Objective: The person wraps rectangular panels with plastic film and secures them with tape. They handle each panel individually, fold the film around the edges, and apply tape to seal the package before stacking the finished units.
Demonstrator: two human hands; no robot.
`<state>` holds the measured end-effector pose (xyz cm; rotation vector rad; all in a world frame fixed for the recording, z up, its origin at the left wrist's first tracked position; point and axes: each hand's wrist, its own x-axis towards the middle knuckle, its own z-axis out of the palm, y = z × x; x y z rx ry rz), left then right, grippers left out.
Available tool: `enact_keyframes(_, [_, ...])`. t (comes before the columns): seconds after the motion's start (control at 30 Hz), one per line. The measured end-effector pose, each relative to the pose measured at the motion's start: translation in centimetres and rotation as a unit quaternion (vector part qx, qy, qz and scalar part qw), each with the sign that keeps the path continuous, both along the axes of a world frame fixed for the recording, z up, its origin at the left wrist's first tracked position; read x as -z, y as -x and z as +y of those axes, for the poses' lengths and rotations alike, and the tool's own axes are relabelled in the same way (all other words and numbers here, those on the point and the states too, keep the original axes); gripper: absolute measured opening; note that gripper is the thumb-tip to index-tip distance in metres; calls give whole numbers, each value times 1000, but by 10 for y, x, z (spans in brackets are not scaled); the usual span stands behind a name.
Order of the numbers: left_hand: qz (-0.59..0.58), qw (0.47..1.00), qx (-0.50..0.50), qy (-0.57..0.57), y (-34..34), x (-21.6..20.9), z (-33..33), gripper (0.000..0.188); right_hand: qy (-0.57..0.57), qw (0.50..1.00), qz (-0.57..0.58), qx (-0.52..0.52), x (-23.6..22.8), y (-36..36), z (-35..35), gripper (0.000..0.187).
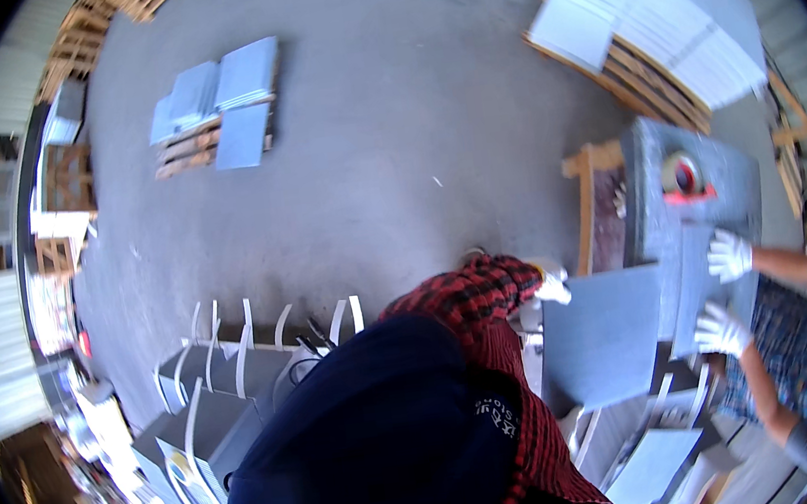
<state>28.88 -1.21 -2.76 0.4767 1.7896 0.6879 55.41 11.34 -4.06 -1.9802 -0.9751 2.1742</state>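
My left hand [553, 287], in a white glove at the end of a red-and-black plaid sleeve, grips the upper left corner of a flat grey panel [601, 341]. The panel is tilted beside a wrapped bluish stack [648, 207]. By the panel's lower left corner is a whitish shape [570, 427], probably my gloved right hand; its fingers are hidden. A dark blue cap [367, 448] covers much of the lower middle. Across the stack, a co-worker's two white-gloved hands [728, 255] lie spread on another grey panel [695, 287].
A tape roll [682, 174] rests on the wrapped stack. Strapped grey packs [209, 432] stand at lower left, more packs [651, 463] at lower right. Pallets carry bluish panels [193, 96] at far left and large white sheets [646, 11] at far right.
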Motion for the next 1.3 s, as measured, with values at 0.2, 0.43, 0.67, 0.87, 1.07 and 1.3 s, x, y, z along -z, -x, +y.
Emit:
enact_keyframes(0.2, [53, 995, 8, -79, 55, 64, -89, 39, -31, 998, -6, -53, 3, 44, -3, 74])
enact_keyframes(0.43, [285, 860, -338, 256, 133, 87, -368, 44, -46, 993, -9, -110, 2, 82, -8, 75])
enact_keyframes(0.67, [232, 706, -615, 264, 109, 23, -474, 73, -37, 990, -13, -135, 1, 91, -12, 75])
enact_keyframes(0.87, [207, 746, -575, 266, 122, 43, -493, 61, -32, 989, -21, -143, 0, 90, -17, 76])
enact_keyframes(1.07, [323, 927, 40, 184, 196, 60, -353, 32, -35, 996, -28, -82, 3, 55, -2, 77])
enact_keyframes(1.3, [-53, 980, -187, -51, 178, 117, -153, 40, -42, 992, -92, 71, 21, -22, 17, 78])
